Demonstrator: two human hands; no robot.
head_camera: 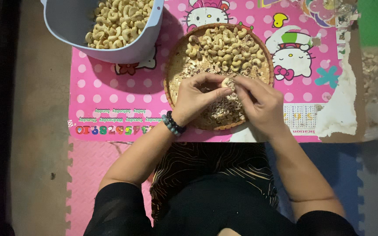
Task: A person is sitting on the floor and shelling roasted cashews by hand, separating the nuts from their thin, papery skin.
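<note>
A round woven tray (171,70) sits on a pink cartoon-printed table top (110,94). A heap of cashew nuts (224,48) fills its far half and a layer of skin flakes (222,109) its near half. My left hand (197,98) and my right hand (259,102) meet over the middle of the tray. Both pinch one pale cashew nut (226,81) between their fingertips. A dark beaded bracelet (173,123) circles my left wrist.
A pale blue plastic tub (127,52) with peeled cashews (117,22) stands at the far left of the table. The table's printed cover is torn at the right edge (340,109). Pink and blue foam floor tiles (88,175) lie under me.
</note>
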